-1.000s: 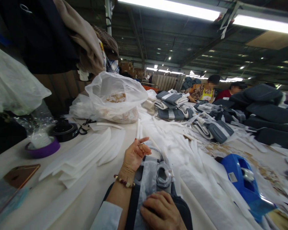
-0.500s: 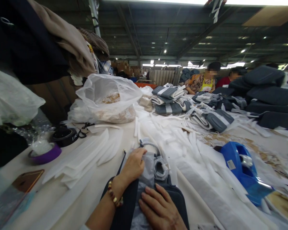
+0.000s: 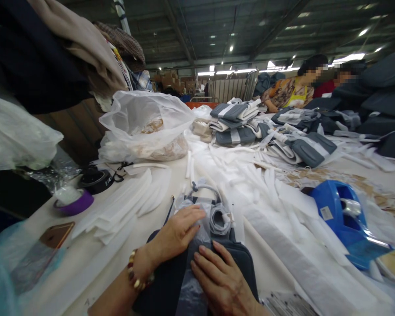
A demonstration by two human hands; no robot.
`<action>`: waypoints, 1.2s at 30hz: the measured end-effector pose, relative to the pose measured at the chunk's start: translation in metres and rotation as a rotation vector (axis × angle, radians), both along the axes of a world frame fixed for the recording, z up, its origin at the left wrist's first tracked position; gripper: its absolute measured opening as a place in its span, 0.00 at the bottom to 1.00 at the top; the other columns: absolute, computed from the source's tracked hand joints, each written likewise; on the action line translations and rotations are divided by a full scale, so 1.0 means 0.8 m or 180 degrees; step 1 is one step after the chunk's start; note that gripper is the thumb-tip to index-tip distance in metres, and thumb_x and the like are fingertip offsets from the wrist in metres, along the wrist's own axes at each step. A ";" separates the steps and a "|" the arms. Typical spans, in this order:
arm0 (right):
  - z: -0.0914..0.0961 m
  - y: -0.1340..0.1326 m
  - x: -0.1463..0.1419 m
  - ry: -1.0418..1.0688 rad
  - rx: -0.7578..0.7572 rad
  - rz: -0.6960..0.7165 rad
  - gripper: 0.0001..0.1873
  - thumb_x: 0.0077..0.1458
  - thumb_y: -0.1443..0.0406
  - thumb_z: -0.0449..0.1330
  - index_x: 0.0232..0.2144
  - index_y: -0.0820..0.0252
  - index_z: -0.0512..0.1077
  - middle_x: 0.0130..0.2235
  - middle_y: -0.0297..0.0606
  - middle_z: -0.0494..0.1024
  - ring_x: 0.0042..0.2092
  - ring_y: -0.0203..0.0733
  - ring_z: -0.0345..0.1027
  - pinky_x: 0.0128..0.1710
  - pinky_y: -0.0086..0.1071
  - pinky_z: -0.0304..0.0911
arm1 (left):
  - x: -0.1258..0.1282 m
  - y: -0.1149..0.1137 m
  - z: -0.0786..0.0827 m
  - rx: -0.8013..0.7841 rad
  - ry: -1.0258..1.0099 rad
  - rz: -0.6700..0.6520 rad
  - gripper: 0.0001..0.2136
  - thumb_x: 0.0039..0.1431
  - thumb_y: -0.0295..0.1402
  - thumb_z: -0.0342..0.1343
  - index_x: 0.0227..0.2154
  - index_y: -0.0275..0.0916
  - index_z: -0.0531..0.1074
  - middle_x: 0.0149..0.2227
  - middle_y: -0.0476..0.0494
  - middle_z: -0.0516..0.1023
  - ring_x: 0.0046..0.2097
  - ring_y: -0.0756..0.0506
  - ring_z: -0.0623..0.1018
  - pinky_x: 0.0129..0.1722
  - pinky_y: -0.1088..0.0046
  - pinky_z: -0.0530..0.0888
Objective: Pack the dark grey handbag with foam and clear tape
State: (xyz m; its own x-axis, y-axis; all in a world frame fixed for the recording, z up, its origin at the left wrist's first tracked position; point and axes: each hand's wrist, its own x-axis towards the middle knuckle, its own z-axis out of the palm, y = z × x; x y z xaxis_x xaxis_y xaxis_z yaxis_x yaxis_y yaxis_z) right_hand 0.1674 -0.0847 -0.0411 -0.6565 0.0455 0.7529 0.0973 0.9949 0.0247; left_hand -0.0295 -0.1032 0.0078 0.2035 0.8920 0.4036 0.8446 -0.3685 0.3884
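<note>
- Dark bag (image 3: 167, 281) is lying on the table (image 3: 177, 172) right in front of the person, with a cloudy plastic strip (image 3: 191, 274) running down its middle
- Left hand (image 3: 179, 228): loosely open, palm down on the plastic near the bag's top
- Right hand (image 3: 222, 276): fingers spread flat, lower down, on the strip and the bag
- Wrapped roll (image 3: 220, 218) sits just beside the left fingertips
- White sheets (image 3: 128, 210) off left, blue tape dispenser (image 3: 337, 219) off right
- Folded dark bundles (image 3: 235, 123) piled further back
</note>
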 end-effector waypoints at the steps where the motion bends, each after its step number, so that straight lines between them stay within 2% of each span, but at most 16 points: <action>1: 0.000 -0.001 0.000 -0.0017 -0.0044 0.0015 0.16 0.61 0.71 0.47 0.45 0.64 0.73 0.45 0.36 0.79 0.51 0.41 0.69 0.64 0.40 0.48 | 0.002 -0.018 -0.003 0.0141 0.0261 -0.0203 0.15 0.60 0.22 0.47 0.48 0.37 0.70 0.50 0.42 0.75 0.57 0.46 0.69 0.56 0.67 0.69; 3: 0.001 -0.003 0.001 -0.0064 -0.0143 0.0061 0.17 0.61 0.72 0.46 0.45 0.66 0.72 0.46 0.38 0.78 0.52 0.41 0.68 0.64 0.40 0.50 | 0.004 -0.047 -0.014 0.0418 0.0786 -0.0415 0.17 0.61 0.22 0.43 0.52 0.33 0.66 0.53 0.38 0.73 0.59 0.45 0.67 0.57 0.64 0.69; 5: 0.005 -0.005 0.002 -0.0149 -0.0269 0.0176 0.17 0.60 0.73 0.46 0.46 0.66 0.72 0.46 0.39 0.78 0.52 0.40 0.68 0.62 0.39 0.53 | 0.004 -0.066 -0.026 0.0603 0.1157 -0.0376 0.19 0.61 0.21 0.41 0.55 0.30 0.63 0.55 0.34 0.70 0.61 0.44 0.64 0.58 0.61 0.68; 8: 0.013 -0.008 0.009 -0.0288 -0.0481 0.0380 0.17 0.59 0.73 0.47 0.45 0.65 0.72 0.44 0.37 0.79 0.51 0.38 0.68 0.61 0.35 0.55 | 0.003 -0.076 -0.038 0.0705 0.1431 -0.0340 0.20 0.61 0.20 0.41 0.56 0.28 0.61 0.57 0.33 0.67 0.64 0.42 0.58 0.58 0.59 0.68; 10: 0.015 -0.010 0.019 -0.0336 -0.0526 0.0399 0.18 0.57 0.74 0.48 0.46 0.64 0.71 0.45 0.37 0.78 0.52 0.37 0.67 0.63 0.34 0.51 | 0.001 -0.077 -0.040 0.0713 0.1489 -0.0440 0.21 0.61 0.20 0.40 0.57 0.28 0.60 0.59 0.34 0.66 0.65 0.42 0.55 0.59 0.58 0.67; 12: 0.012 -0.012 0.031 -0.0275 -0.0490 0.0165 0.20 0.55 0.75 0.50 0.48 0.64 0.70 0.48 0.39 0.76 0.57 0.39 0.62 0.65 0.37 0.45 | 0.000 -0.077 -0.039 0.0712 0.1527 -0.0553 0.22 0.61 0.19 0.38 0.58 0.28 0.59 0.60 0.35 0.65 0.65 0.42 0.54 0.60 0.58 0.66; 14: 0.002 -0.015 0.043 -0.0082 -0.0583 -0.0409 0.22 0.53 0.74 0.53 0.51 0.64 0.68 0.54 0.45 0.70 0.62 0.47 0.54 0.64 0.44 0.44 | -0.001 -0.079 -0.038 0.0742 0.1546 -0.0630 0.23 0.61 0.18 0.37 0.58 0.29 0.58 0.60 0.36 0.64 0.65 0.42 0.54 0.60 0.58 0.65; 16: -0.012 -0.018 0.051 0.0107 -0.1013 -0.1068 0.26 0.55 0.69 0.55 0.57 0.63 0.61 0.60 0.49 0.60 0.64 0.52 0.49 0.62 0.48 0.50 | -0.001 -0.081 -0.037 0.0795 0.1551 -0.0659 0.23 0.61 0.18 0.36 0.58 0.29 0.58 0.60 0.37 0.65 0.65 0.42 0.54 0.60 0.59 0.65; 18: -0.028 -0.021 0.056 0.0197 -0.1798 -0.1536 0.34 0.56 0.61 0.58 0.62 0.60 0.52 0.62 0.51 0.56 0.63 0.54 0.52 0.57 0.49 0.59 | -0.001 -0.082 -0.037 0.0820 0.1563 -0.0641 0.23 0.61 0.18 0.36 0.58 0.29 0.58 0.59 0.38 0.65 0.65 0.43 0.55 0.60 0.60 0.65; 21: -0.045 -0.020 0.060 0.0325 -0.3051 -0.1874 0.44 0.52 0.55 0.63 0.64 0.57 0.46 0.58 0.49 0.64 0.57 0.53 0.63 0.52 0.46 0.66 | 0.000 -0.082 -0.037 0.0807 0.1594 -0.0624 0.23 0.61 0.18 0.36 0.58 0.30 0.59 0.60 0.39 0.65 0.65 0.43 0.55 0.59 0.61 0.66; 23: -0.050 -0.015 0.061 0.0395 -0.3381 -0.1852 0.47 0.48 0.54 0.65 0.63 0.56 0.48 0.56 0.48 0.68 0.54 0.53 0.67 0.50 0.45 0.68 | 0.001 -0.081 -0.037 0.0827 0.1584 -0.0633 0.23 0.61 0.18 0.36 0.58 0.31 0.59 0.60 0.39 0.65 0.65 0.43 0.55 0.59 0.61 0.67; 27: -0.046 -0.004 0.058 0.0417 -0.2994 -0.1622 0.42 0.45 0.57 0.67 0.60 0.56 0.56 0.54 0.46 0.70 0.53 0.53 0.68 0.48 0.43 0.70 | 0.000 -0.077 -0.040 0.0883 0.1547 -0.0582 0.24 0.59 0.17 0.37 0.57 0.31 0.61 0.59 0.39 0.66 0.65 0.43 0.55 0.59 0.61 0.67; 31: -0.035 0.015 0.042 0.0672 -0.2832 -0.1692 0.39 0.41 0.64 0.67 0.56 0.57 0.61 0.52 0.45 0.72 0.52 0.54 0.68 0.48 0.44 0.69 | 0.001 -0.068 -0.044 0.0954 0.1568 -0.0495 0.24 0.57 0.17 0.38 0.57 0.30 0.61 0.59 0.37 0.66 0.65 0.42 0.56 0.58 0.60 0.69; 33: -0.028 0.036 0.033 0.0721 -0.2840 -0.1655 0.39 0.39 0.66 0.67 0.56 0.57 0.61 0.51 0.44 0.73 0.50 0.52 0.70 0.48 0.43 0.68 | 0.003 -0.058 -0.046 0.1021 0.1565 -0.0411 0.24 0.57 0.16 0.38 0.56 0.29 0.61 0.58 0.35 0.67 0.65 0.41 0.56 0.57 0.59 0.70; 36: -0.018 0.076 0.024 0.0521 -0.2883 -0.1603 0.38 0.39 0.65 0.68 0.54 0.58 0.63 0.46 0.42 0.76 0.44 0.48 0.73 0.42 0.40 0.71 | 0.008 -0.036 -0.048 0.1097 0.1530 -0.0199 0.24 0.56 0.15 0.38 0.55 0.29 0.62 0.57 0.33 0.68 0.64 0.41 0.58 0.56 0.59 0.70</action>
State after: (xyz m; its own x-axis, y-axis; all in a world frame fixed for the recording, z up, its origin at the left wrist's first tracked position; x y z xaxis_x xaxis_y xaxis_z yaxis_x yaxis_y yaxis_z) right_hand 0.1865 -0.0240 -0.0555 -0.2984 0.8760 0.3788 0.4401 0.4785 -0.7598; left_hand -0.0232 -0.1317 -0.0310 0.4830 0.7063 0.5175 0.8688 -0.4601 -0.1830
